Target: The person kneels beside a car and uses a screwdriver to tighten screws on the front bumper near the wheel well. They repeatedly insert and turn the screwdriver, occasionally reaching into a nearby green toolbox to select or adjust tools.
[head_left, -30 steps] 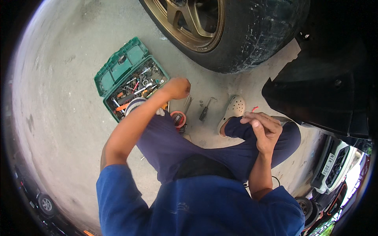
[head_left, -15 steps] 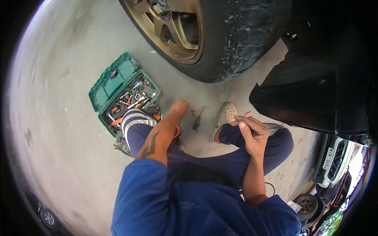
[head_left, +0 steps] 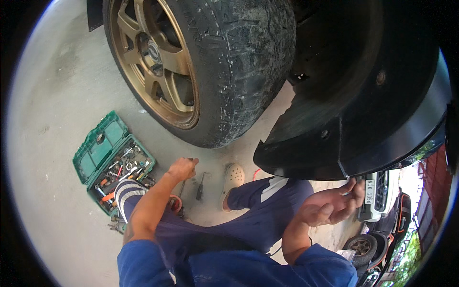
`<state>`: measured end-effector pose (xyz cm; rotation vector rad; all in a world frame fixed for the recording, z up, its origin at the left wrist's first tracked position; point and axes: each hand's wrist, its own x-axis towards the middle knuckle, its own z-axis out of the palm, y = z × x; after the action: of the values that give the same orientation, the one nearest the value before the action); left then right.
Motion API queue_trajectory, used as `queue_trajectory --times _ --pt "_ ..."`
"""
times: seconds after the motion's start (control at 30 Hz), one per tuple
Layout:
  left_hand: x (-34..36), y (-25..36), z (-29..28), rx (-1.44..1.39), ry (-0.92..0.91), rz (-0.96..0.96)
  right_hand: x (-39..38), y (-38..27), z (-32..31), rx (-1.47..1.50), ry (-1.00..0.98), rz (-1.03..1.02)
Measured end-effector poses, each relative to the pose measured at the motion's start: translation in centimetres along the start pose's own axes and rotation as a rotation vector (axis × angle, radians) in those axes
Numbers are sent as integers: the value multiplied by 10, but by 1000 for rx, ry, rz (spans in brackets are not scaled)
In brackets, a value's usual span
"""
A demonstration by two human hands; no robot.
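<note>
My left hand [head_left: 183, 168] is closed in a fist low over the concrete, in front of the wheel. A thin dark rod [head_left: 182, 188] shows just below it, but I cannot tell whether the fist grips it. On the floor beside that hand lies a dark-handled tool with a thin hooked shaft [head_left: 200, 188]. My right hand [head_left: 330, 205] is raised palm up over my knee, fingers apart and half bent, with nothing seen in it. Its fingertips are close to the lower edge of the black bumper [head_left: 306, 162]; I cannot tell whether they touch.
A wheel with a bronze rim [head_left: 165, 60] and worn tyre [head_left: 239, 71] stands ahead. At left, an open green toolbox [head_left: 103, 138] holds several hand tools. A reddish round object [head_left: 176, 205] sits by my left forearm. A red strip [head_left: 256, 172] lies near my beige clog [head_left: 234, 176].
The view has swung up and right, bringing in more wheel and bumper. My right hand has moved right toward the bumper and its fingers have opened. My left hand stays closed near the floor.
</note>
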<state>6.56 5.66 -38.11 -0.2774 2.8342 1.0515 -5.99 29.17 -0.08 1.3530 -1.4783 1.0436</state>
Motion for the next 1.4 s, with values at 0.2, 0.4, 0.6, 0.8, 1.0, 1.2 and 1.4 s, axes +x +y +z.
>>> queue_trajectory --times 0.2,0.4,0.6,0.8,1.0,1.2,1.4 --pt "-26 116 -107 -664 269 359 16 26 22 -209 172 119" --pt "-16 210 -206 -1992 -93 135 15 31 18 -209 130 211" --pt "8 256 -284 -1420 121 435 17 33 14 -279 63 147" --pt "31 259 -310 -784 109 671 20 38 11 -383 30 51" --pt "50 257 -349 -759 -462 529 16 47 13 -396 51 -1" --pt "52 261 -357 -447 -108 808 2 56 10 -405 85 31" --pt "40 255 -343 -323 223 927 -11 58 6 -181 115 95"
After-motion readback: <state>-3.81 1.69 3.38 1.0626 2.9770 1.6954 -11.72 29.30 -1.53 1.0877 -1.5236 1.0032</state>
